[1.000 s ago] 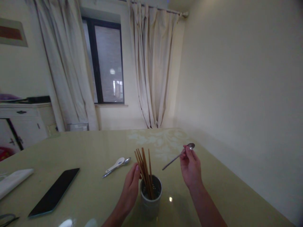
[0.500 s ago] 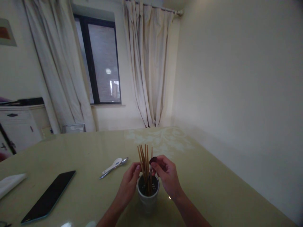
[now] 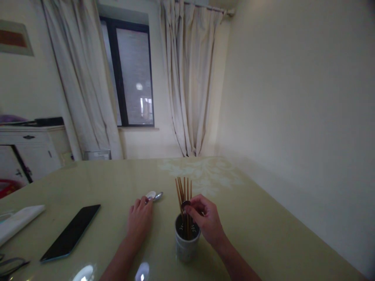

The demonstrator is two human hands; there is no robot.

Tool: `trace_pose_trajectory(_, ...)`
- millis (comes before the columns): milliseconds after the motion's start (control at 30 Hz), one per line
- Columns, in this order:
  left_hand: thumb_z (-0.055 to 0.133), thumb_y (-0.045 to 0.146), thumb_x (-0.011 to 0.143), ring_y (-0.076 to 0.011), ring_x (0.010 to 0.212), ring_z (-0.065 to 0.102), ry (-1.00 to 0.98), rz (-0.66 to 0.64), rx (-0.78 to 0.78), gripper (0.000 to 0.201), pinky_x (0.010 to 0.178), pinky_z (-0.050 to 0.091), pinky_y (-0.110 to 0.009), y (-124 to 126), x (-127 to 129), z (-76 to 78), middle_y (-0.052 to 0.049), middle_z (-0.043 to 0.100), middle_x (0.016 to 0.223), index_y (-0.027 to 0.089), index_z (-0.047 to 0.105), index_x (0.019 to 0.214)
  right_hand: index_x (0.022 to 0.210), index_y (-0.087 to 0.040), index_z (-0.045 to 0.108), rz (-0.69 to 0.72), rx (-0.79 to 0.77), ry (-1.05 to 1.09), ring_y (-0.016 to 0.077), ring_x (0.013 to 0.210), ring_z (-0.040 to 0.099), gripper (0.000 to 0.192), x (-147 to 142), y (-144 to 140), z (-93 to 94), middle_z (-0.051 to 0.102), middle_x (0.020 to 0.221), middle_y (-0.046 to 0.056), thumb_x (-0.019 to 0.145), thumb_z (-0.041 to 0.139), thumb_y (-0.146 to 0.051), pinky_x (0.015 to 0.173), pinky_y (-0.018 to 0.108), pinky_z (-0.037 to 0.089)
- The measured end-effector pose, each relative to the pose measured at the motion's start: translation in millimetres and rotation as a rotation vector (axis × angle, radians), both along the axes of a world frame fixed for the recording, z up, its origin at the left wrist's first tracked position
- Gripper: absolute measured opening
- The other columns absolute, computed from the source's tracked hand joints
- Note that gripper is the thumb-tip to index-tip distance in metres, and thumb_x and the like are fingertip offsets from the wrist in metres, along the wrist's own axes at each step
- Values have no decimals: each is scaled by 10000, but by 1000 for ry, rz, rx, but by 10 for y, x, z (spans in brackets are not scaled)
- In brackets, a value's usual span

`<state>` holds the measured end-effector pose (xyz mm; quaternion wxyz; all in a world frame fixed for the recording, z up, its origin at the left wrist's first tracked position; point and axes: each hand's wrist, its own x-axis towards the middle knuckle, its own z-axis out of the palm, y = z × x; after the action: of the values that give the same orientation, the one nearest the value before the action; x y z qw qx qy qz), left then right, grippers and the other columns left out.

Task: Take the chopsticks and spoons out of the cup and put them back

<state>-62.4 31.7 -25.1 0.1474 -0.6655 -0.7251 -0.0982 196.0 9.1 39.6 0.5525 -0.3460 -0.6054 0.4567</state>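
Head view: right hand [image 3: 206, 221] pinches a metal spoon's dark bowl [image 3: 185, 204] over the white cylindrical holder [image 3: 186, 247] of brown chopsticks [image 3: 184, 191]; left hand [image 3: 140, 218] closes over two spoons [image 3: 154, 195] on the bench.

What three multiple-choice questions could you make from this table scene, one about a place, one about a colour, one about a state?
1. Where does the flat black phone lie?
A. left of the left hand
B. inside the holder
C. on the windowsill

2. What colour are the thin wooden chopsticks?
A. white
B. brown
C. blue

3. How do the chopsticks stand in the round white utensil holder?
A. flat on the table
B. hanging from the curtain
C. upright in it

Answers:
1. A: the phone lies on the table, left of the left hand.
2. B: they look brown.
3. C: they rise from the holder beside the right hand.
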Motion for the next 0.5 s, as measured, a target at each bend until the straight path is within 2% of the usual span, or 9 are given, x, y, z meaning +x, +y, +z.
trace_pose_trajectory(167, 434, 170, 1044, -292, 1185, 608, -5, -8, -64, 370, 938, 436, -396, -16, 39, 69, -119, 705, 1301, 231, 729, 1260, 884, -190, 817, -106, 100, -111, 160, 634, 572, 329, 27, 20, -17, 727, 748, 35, 864, 810, -518, 590, 275, 434)
trace_pose_trajectory(300, 419, 241, 1072, -298, 1176, 614, -55, -39, -70, 336, 941, 432, -400, -30, 97, 110, -117, 722, 1241, 209, 736, 1178, 1032, -226, 858, -92, 210, -115, 201, 769, 641, 291, 56, 20, 23, 760, 866, 64, 952, 727, -473, 690, 304, 485)
trace_pose_trajectory(400, 426, 236, 1065, -302, 1173, 621, -74, -75, -61, 321, 947, 435, -409, -19, 118, 88, -117, 730, 1222, 203, 735, 1142, 1028, -219, 847, -104, 198, -73, 207, 778, 644, 318, 67, 39, 36, 739, 836, 58, 967, 702, -495, 709, 308, 497)
trace_pose_trajectory(500, 420, 226, 1060, -307, 1166, 637, -101, -94, -60, 328, 945, 445, -419, 21, 103, 34, -121, 739, 1211, 200, 731, 1161, 913, -197, 786, -211, 111, 36, 179, 694, 601, 374, 67, 120, -21, 675, 745, 24, 934, 716, -563, 646, 283, 476)
